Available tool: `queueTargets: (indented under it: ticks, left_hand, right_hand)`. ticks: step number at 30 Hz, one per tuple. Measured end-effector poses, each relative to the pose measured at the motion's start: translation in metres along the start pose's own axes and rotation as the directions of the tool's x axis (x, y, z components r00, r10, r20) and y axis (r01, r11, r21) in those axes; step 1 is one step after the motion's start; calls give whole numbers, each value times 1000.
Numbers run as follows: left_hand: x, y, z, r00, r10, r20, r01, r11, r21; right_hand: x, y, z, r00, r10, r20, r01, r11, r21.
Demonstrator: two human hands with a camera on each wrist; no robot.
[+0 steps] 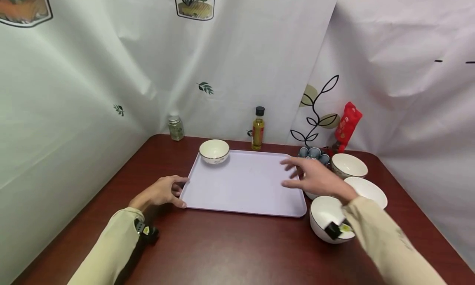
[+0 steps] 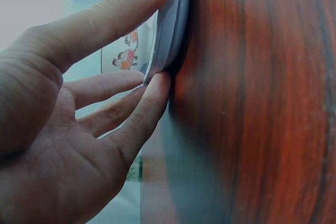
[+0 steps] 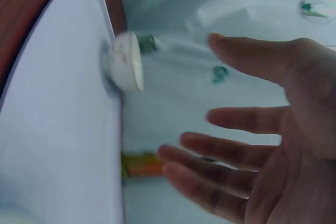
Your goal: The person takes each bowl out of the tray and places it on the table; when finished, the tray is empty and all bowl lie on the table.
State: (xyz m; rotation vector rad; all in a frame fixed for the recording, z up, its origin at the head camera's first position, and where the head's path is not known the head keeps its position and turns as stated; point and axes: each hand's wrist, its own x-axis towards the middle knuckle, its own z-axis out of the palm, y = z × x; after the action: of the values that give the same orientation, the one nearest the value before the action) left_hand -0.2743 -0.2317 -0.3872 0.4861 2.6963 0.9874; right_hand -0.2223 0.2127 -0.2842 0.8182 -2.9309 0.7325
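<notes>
A pale lilac tray (image 1: 243,184) lies flat on the table, and one white bowl (image 1: 214,151) sits in its far left corner. At the tray's left edge is my left hand (image 1: 163,191); its thumb and fingertips touch the rim (image 2: 170,24), with the fingers fairly straight. My right hand (image 1: 313,175) hovers over the tray's right side, fingers spread and nothing held. In the right wrist view its palm and fingers (image 3: 231,150) are apart from the tray and from the blurred bowl (image 3: 125,62).
Right of the tray stand several white bowls (image 1: 323,208), partly behind the right arm, and a grey-blue cluster of round shapes (image 1: 314,153). Along the back are an oil bottle (image 1: 257,130), a spice jar (image 1: 176,129) and a red packet (image 1: 347,126). Curtains border the table (image 1: 208,248).
</notes>
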Motion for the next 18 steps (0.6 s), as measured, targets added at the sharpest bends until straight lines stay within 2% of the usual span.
queueTargets:
  ticks: [3, 6, 10, 15, 18]
  left_hand:
    - [-1, -1, 0, 1000, -1, -5, 1, 1000, -4]
    - [-2, -1, 0, 1000, -4, -4, 4, 1000, -5]
    - [-2, -3, 1, 1000, -10, -2, 10, 1000, -12]
    - [-1, -3, 1, 1000, 4, -1, -4, 1000, -23]
    - [1, -2, -3, 1000, 6, -2, -6, 1000, -16]
  right_hand:
    - [39, -7, 20, 999, 11, 43, -15, 996, 87]
    - [75, -13, 42, 996, 32, 87, -43, 991, 126]
    - [117, -15, 74, 987, 102, 126, -125, 974, 190]
    - [153, -19, 105, 980, 187, 66, -199, 929, 311]
    - [172, -26, 116, 977, 211, 13, -204, 925, 320]
